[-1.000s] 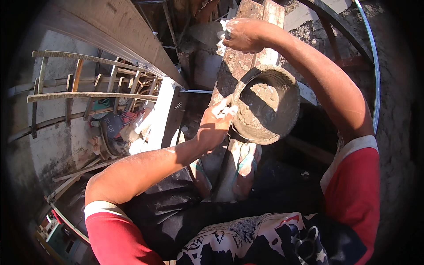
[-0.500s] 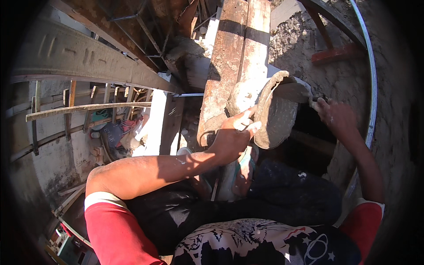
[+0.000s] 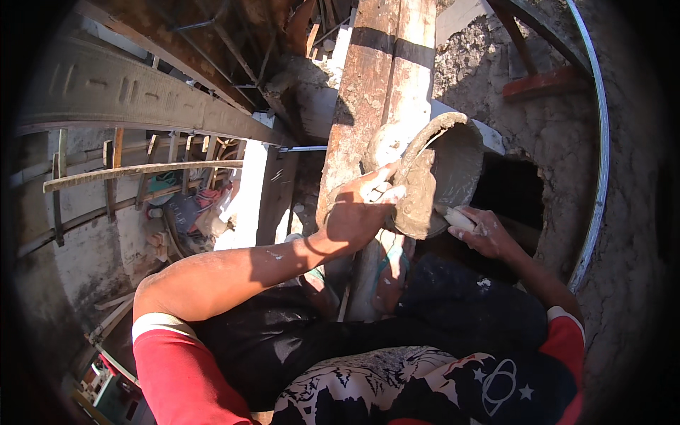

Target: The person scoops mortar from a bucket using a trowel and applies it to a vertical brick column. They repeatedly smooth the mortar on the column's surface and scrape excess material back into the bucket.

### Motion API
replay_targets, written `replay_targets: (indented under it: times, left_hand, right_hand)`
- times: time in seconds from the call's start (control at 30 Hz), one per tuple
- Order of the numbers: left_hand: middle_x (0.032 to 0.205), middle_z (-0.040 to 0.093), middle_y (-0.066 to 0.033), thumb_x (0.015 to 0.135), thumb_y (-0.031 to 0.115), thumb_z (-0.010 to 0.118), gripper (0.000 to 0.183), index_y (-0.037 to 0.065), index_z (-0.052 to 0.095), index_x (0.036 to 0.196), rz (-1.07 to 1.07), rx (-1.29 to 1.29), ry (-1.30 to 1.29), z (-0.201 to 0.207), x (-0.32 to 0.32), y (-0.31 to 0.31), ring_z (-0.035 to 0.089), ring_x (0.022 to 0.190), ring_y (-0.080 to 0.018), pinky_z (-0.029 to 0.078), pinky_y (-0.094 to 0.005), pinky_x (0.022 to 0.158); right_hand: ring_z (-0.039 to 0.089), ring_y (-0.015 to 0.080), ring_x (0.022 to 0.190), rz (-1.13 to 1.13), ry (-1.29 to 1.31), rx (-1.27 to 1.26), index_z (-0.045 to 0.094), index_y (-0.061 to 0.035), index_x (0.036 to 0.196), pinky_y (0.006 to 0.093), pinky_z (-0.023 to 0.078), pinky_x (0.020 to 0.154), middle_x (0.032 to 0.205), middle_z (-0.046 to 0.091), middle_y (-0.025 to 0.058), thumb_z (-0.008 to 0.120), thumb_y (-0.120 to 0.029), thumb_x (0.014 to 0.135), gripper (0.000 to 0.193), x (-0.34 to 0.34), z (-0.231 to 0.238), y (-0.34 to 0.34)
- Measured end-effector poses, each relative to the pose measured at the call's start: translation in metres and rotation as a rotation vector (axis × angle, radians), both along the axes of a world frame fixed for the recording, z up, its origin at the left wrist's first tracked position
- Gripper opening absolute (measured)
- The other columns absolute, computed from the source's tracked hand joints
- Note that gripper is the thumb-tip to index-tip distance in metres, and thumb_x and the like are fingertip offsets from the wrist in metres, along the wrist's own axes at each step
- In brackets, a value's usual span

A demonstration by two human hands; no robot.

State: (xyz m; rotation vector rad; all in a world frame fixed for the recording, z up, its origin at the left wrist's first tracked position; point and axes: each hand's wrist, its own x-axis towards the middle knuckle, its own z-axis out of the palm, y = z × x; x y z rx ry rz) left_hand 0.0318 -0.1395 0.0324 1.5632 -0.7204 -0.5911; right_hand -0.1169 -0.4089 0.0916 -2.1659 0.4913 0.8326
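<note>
The left hand (image 3: 361, 209) grips the near rim of a mortar-caked bucket (image 3: 435, 173), fingers closed over the rim edge and thumb on the outer wall. The bucket is tilted on its side, with its open mouth turned toward the right and toward the dark opening (image 3: 513, 195) in the rough earth wall (image 3: 623, 234). The inner wall of the bucket carries a grey coat of wet mortar.

The right hand (image 3: 485, 234) sits just below the lower rim of the bucket, closed around a small pale tool (image 3: 457, 218). The tip of the tool touches the bucket's lower lip. The kind of tool cannot be determined, because the fingers cover most of it.

The bucket rests against the right edge of 2 upright wooden planks (image 3: 382, 92) that run from the top of the view down to the person's lap. A dark band crosses both planks near their upper end.

To the left of the planks, a wooden ladder (image 3: 134, 170) lies across grey formwork (image 3: 142, 99). A curved metal bar (image 3: 598, 156) follows the right edge of the earth wall. A red-brown brick (image 3: 542, 83) lies at the top right, on the wall.
</note>
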Motion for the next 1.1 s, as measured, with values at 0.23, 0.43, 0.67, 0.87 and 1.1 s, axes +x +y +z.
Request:
replay_targets:
  times: [0.23,0.43,0.67,0.87,1.1]
  left_hand:
    - [0.11,0.068,-0.0151,0.096,0.012,0.068,0.045,-0.007,0.057,0.134,0.043,-0.014,0.401,0.0,0.003,-0.005,0.06,0.097,-0.0141,0.049,-0.0288,0.087]
    - [0.107,0.068,-0.0066,0.099,0.019,0.065,0.047,-0.01,0.054,0.135,0.125,-0.081,0.498,-0.01,0.012,0.02,0.059,0.097,-0.0089,0.049,-0.025,0.087]
    - [0.068,0.063,-0.0032,0.096,0.015,0.064,0.049,0.002,0.053,0.141,0.287,0.266,0.734,0.002,-0.009,0.021,0.053,0.062,-0.008,0.046,-0.0291,0.061]
    - [0.068,0.056,0.0045,0.095,0.019,0.064,0.056,0.009,0.05,0.148,0.34,0.248,0.864,0.012,-0.013,0.033,0.042,0.054,-0.0039,0.037,-0.025,0.05]
    - [0.077,0.062,0.0002,0.096,0.017,0.064,0.051,0.009,0.053,0.145,0.305,0.123,0.865,0.025,-0.014,0.012,0.043,0.055,-0.0049,0.039,-0.0242,0.052]
  right_hand:
    - [0.061,0.0121,0.064,-0.161,0.045,0.099,0.059,0.0055,0.13,0.0287,0.052,0.061,0.089,0.069,0.013,0.076,-0.03,0.089,0.057,-0.017,0.002,-0.016]
    - [0.061,0.0117,0.067,-0.171,0.056,-0.033,0.058,0.0047,0.131,0.028,0.052,0.064,0.088,0.068,0.0106,0.078,-0.03,0.087,0.06,-0.018,0.03,-0.03]
    - [0.062,0.0147,0.073,-0.113,0.083,-0.079,0.056,0.003,0.134,0.0284,0.051,0.063,0.106,0.063,0.0107,0.074,-0.027,0.092,0.055,0.035,0.144,-0.039]
    - [0.052,0.0094,0.057,0.116,0.035,0.043,0.063,-0.0007,0.115,0.027,0.043,0.052,0.074,0.058,0.0019,0.059,-0.032,0.097,0.036,0.181,0.15,0.009]
    - [0.069,0.0248,0.067,1.199,-0.185,-0.56,0.066,0.0029,0.098,0.0372,0.054,0.055,0.073,0.069,0.0141,0.057,-0.027,0.095,0.031,0.357,-0.007,0.075]
